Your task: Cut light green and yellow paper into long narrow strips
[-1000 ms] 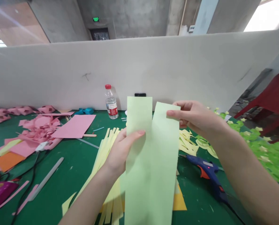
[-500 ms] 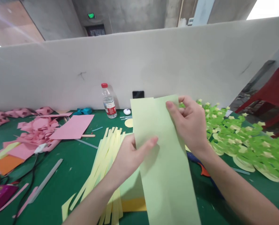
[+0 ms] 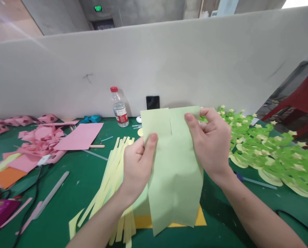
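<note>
Both my hands hold a pale green sheet of paper upright over the green table. The sheet has a short slit running down from its top edge. My left hand pinches the left flap with the thumb in front. My right hand pinches the right flap near the top corner. Under the sheet lie several pale yellow paper strips and an orange-yellow sheet.
A water bottle and a black device stand by the white partition. Pink paper scraps and a pink sheet lie at left. Green and yellow paper cut-outs cover the right. A ruler and cables lie front left.
The two green flaps have been drawn together and the sheet lowered. My left hand has risen to grip its top. The view has swung right, so the blue glue gun is out of sight.
</note>
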### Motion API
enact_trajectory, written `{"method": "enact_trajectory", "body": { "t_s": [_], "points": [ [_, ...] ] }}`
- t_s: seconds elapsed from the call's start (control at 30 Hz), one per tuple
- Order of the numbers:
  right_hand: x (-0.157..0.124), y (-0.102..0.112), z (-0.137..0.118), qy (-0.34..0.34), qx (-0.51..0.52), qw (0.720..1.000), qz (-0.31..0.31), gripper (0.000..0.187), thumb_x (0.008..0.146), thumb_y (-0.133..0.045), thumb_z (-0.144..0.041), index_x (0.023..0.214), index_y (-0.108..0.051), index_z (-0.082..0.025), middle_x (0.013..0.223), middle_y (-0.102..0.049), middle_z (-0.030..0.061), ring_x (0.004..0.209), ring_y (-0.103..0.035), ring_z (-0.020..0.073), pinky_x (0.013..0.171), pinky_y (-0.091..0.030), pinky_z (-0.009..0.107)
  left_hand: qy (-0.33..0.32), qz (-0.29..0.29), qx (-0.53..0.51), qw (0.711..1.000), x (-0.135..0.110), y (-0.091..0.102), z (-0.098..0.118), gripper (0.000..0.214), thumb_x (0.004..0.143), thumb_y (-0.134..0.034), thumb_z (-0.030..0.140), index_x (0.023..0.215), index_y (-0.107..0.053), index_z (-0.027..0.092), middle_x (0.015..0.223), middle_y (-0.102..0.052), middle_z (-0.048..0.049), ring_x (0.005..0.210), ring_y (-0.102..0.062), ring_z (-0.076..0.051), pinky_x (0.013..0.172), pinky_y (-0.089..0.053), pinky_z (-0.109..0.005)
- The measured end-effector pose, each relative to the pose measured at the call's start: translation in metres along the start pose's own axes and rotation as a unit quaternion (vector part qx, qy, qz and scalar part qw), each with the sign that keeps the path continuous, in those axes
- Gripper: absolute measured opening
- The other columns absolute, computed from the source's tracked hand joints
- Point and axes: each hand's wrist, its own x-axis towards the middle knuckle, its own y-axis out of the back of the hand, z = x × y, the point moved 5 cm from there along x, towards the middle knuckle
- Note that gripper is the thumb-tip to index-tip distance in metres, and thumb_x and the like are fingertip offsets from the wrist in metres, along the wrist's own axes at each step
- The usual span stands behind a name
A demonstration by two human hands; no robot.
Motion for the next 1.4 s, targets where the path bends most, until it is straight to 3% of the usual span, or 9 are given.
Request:
{"method": "enact_trajectory", "body": {
  "t_s": [0.23,0.3,0.43,0.53,0.67,0.8,0.9,1.07,1.4],
  "points": [
    [0.004,0.013,0.001,-0.042,0.019,0.996,0.075,0.020,0.080,-0.052,-0.037,0.069,-0.043,-0.023,0.038,-0.029,-0.0091,0.034,-0.025,0.0077,0.034,-0.019,0.023,-0.029,0.084,0.019,0.996,0.003,0.014,0.001,0.046,0.082,-0.051,0.042,0.047,-0.028,0.022,0.046,-0.025,0.0050,0.043,-0.026,-0.011,0.040,-0.021,-0.027],
    [0.006,0.008,0.005,-0.077,0.104,0.991,0.021,0.024,0.082,-0.047,-0.045,0.074,-0.047,-0.022,0.043,-0.039,-0.0063,0.036,-0.035,0.0090,0.035,-0.026,0.023,-0.029,0.103,0.024,0.994,0.005,0.019,0.001,0.045,0.081,-0.052,0.042,0.047,-0.030,0.022,0.047,-0.027,0.0047,0.044,-0.030,-0.012,0.042,-0.024,-0.027],
    [0.000,-0.013,0.010,-0.122,0.232,0.947,-0.186,0.048,0.079,-0.034,-0.064,0.081,-0.059,-0.023,0.066,-0.061,0.0028,0.060,-0.057,0.0153,0.051,-0.045,0.027,-0.004,0.127,0.028,0.992,0.010,0.027,-0.004,0.046,0.080,-0.052,0.047,0.046,-0.031,0.022,0.046,-0.029,0.0046,0.043,-0.032,-0.012,0.042,-0.026,-0.027],
    [-0.008,-0.018,0.008,-0.096,0.204,0.942,-0.247,0.032,0.076,-0.052,-0.052,0.072,-0.064,-0.022,0.070,-0.065,0.0025,0.064,-0.059,0.0160,0.056,-0.048,0.027,0.020,0.141,0.011,0.990,0.015,0.032,-0.012,0.044,0.077,-0.052,0.052,0.048,-0.038,0.023,0.045,-0.033,0.0045,0.042,-0.036,-0.012,0.040,-0.028,-0.027],
    [-0.009,-0.013,0.005,-0.077,0.120,0.976,-0.162,0.018,0.071,-0.062,-0.031,0.058,-0.061,-0.018,0.055,-0.060,0.0003,0.054,-0.058,0.0153,0.047,-0.046,0.025,0.022,0.119,-0.052,0.991,0.019,0.029,-0.017,0.036,0.078,-0.049,0.054,0.064,-0.054,0.022,0.056,-0.052,0.0014,0.053,-0.053,-0.015,0.047,-0.040,-0.026],
    [-0.004,-0.006,0.005,-0.079,0.131,0.987,-0.049,0.020,0.074,-0.059,-0.032,0.059,-0.061,-0.018,0.055,-0.059,-0.0005,0.051,-0.056,0.0125,0.043,-0.044,0.022,0.008,0.012,-0.076,0.997,0.018,0.009,-0.011,0.032,0.075,-0.056,0.049,0.082,-0.060,0.018,0.074,-0.063,-0.0032,0.073,-0.061,-0.019,0.063,-0.049,-0.028],
    [0.000,-0.009,0.009,-0.087,0.140,0.985,-0.051,0.023,0.075,-0.058,-0.032,0.056,-0.059,-0.019,0.053,-0.056,-0.0017,0.049,-0.053,0.0103,0.042,-0.042,0.020,-0.001,-0.019,-0.023,1.000,0.014,-0.001,-0.010,0.028,0.074,-0.059,0.042,0.062,-0.053,0.018,0.060,-0.057,0.0005,0.061,-0.058,-0.014,0.056,-0.047,-0.023],
    [0.004,-0.014,0.027,-0.128,0.134,0.982,-0.036,0.030,0.075,-0.058,-0.035,0.052,-0.050,-0.018,0.050,-0.049,-0.0027,0.048,-0.047,0.0096,0.040,-0.037,0.020,-0.009,0.052,0.052,0.997,0.013,0.001,-0.016,0.046,0.077,-0.051,0.039,0.044,-0.024,0.021,0.038,-0.024,0.0081,0.034,-0.029,-0.005,0.033,-0.023,-0.019],
    [0.005,-0.025,0.046,-0.203,0.155,0.965,-0.059,0.035,0.070,-0.061,-0.041,0.049,-0.044,-0.019,0.045,-0.045,-0.0039,0.041,-0.046,0.0099,0.037,-0.037,0.022,0.032,0.021,0.040,0.998,0.025,0.011,-0.017,0.038,0.072,-0.059,0.038,0.045,-0.040,0.019,0.035,-0.038,0.0084,0.025,-0.032,-0.004,0.024,-0.023,-0.016]
  ]
}}
